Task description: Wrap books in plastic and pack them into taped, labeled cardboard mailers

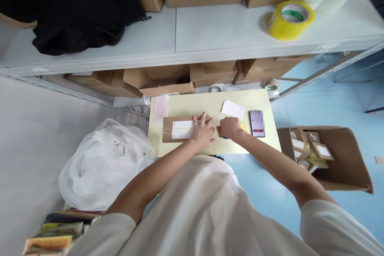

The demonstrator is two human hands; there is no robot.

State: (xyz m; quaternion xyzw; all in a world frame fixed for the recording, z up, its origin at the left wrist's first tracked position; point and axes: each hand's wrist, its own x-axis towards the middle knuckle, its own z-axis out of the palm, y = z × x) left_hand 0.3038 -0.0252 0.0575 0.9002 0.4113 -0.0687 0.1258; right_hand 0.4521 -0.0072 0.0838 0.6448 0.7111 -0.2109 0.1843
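On the near left part of the pale yellow tabletop [192,106] lies a long brown cardboard box [167,130], placed lengthwise from left to right. The left hand [204,131] rests palm down over its right end, fingers spread, bearing on the box without grasping it. Just to the right, the right hand [230,128] is closed like a fist around a small item [219,132], mostly hidden; a reddish-brown edge and a bit of dark blue show, too little to say what it is.

As for progress, a white label [181,129] already sits on the box's upper face, with a pale line along its middle. Whether the ends and underside are sealed cannot be told. Loose white labels [233,109] lie beyond the right hand, apparently unused. On the floor to the right, an open carton [345,160] holds small cardboard boxes [322,151], several bearing white labels; these look finished, while the one under the hand is outside the carton.

No brand can be made out. The smartphone [257,124] on the right shows a red button and partly pixelated text, unreadable, and the labels carry only tiny dark marks.
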